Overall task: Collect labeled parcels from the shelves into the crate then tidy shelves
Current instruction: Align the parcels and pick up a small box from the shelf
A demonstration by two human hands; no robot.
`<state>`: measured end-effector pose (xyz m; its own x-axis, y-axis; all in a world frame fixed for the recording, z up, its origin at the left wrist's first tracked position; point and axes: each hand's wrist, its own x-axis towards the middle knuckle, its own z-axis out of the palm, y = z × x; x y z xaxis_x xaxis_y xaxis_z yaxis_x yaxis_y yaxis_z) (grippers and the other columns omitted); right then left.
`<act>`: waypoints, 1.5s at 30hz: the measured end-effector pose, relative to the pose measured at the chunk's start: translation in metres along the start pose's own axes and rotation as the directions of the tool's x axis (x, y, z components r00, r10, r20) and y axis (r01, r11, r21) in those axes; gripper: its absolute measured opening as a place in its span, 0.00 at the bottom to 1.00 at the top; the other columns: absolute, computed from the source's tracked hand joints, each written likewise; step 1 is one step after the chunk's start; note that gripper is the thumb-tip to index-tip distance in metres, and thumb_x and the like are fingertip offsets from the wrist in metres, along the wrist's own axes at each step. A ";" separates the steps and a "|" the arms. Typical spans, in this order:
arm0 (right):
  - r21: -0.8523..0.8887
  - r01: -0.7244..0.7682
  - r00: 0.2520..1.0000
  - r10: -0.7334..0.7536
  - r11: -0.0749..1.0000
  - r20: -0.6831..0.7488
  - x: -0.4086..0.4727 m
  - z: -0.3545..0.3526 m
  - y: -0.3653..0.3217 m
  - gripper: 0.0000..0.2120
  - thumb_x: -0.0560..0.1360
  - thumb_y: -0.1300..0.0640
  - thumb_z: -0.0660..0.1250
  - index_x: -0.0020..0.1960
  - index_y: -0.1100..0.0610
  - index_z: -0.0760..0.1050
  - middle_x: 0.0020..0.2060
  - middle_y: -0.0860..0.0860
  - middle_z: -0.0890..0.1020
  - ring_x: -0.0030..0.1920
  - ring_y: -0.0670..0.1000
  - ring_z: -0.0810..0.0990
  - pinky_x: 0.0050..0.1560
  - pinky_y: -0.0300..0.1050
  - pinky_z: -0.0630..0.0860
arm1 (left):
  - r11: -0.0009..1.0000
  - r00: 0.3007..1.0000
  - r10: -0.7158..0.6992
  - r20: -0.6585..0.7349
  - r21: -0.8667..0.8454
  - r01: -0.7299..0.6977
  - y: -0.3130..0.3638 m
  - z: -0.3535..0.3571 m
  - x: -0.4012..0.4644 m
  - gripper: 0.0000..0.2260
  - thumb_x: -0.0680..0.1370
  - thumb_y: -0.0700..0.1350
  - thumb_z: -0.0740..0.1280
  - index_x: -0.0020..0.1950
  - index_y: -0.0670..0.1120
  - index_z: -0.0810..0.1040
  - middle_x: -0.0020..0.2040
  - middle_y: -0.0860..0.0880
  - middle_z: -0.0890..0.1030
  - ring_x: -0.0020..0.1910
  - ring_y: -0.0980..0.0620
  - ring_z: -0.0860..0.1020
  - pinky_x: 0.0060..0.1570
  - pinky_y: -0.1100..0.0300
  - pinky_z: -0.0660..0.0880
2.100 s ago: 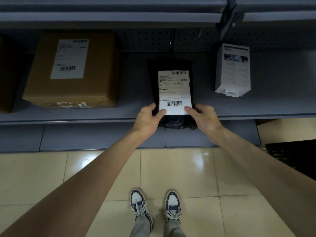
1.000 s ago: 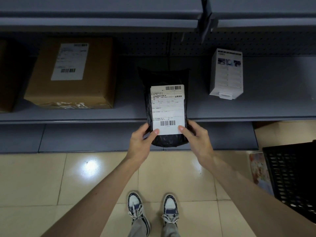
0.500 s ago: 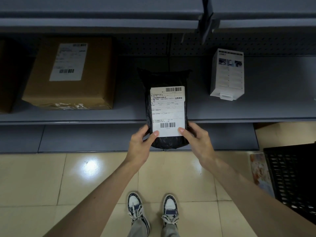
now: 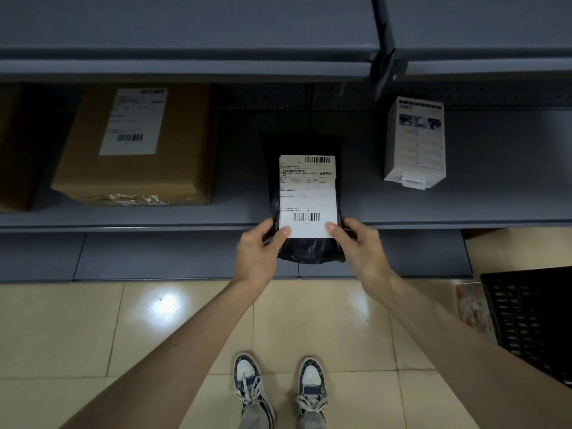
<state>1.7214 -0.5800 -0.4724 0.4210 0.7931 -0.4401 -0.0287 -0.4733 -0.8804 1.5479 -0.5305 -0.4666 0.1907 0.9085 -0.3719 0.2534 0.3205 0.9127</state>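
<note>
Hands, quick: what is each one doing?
Left hand: fingers grip the black parcel.
Right hand: fingers grip the same parcel.

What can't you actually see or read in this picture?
- Label print on the black parcel: too small to read, head view.
- Parcel's lower corners: covered by the left hand and right hand.
- Black crate: cut off by the right edge; its contents cannot be seen.
- Brown item left of the cardboard box: cut by the left edge, in shadow.

Bare forearms, no sleeves in view, above grey trouser legs (image 4: 253, 421) and navy-and-white lace-up sneakers (image 4: 252, 385) with white toe caps and white laces
</note>
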 end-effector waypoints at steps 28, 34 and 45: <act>-0.404 -0.016 0.999 -0.006 0.914 -0.052 0.094 0.052 -0.073 0.18 0.82 0.52 0.62 0.63 0.64 0.77 0.58 0.58 0.81 0.58 0.56 0.80 0.60 0.48 0.77 | 0.965 0.992 -0.080 -0.095 0.242 0.101 0.053 -0.031 0.104 0.27 0.80 0.50 0.69 0.77 0.43 0.68 0.75 0.45 0.71 0.73 0.48 0.70 0.67 0.65 0.66; -0.869 0.193 0.976 -0.181 0.457 0.121 0.073 0.042 -0.094 0.21 0.83 0.46 0.52 0.65 0.59 0.72 0.61 0.60 0.75 0.61 0.62 0.73 0.52 0.50 0.72 | 0.780 0.990 0.138 0.023 0.614 -0.123 0.073 -0.055 0.099 0.23 0.82 0.52 0.65 0.76 0.46 0.68 0.72 0.44 0.73 0.69 0.45 0.74 0.63 0.58 0.73; -0.939 0.338 0.911 -0.277 0.071 0.307 0.038 0.058 -0.145 0.23 0.83 0.43 0.51 0.69 0.55 0.70 0.66 0.57 0.74 0.64 0.58 0.72 0.60 0.51 0.70 | 0.065 0.885 0.238 0.399 0.903 -0.425 0.131 -0.089 0.064 0.20 0.84 0.54 0.57 0.73 0.45 0.69 0.70 0.44 0.71 0.69 0.43 0.68 0.61 0.49 0.72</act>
<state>1.6886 -0.4587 -0.3717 0.1132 0.9710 -0.2107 0.9911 -0.1254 -0.0453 1.5083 -0.4068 -0.3561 0.6076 0.7737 -0.1796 0.7921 -0.6070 0.0650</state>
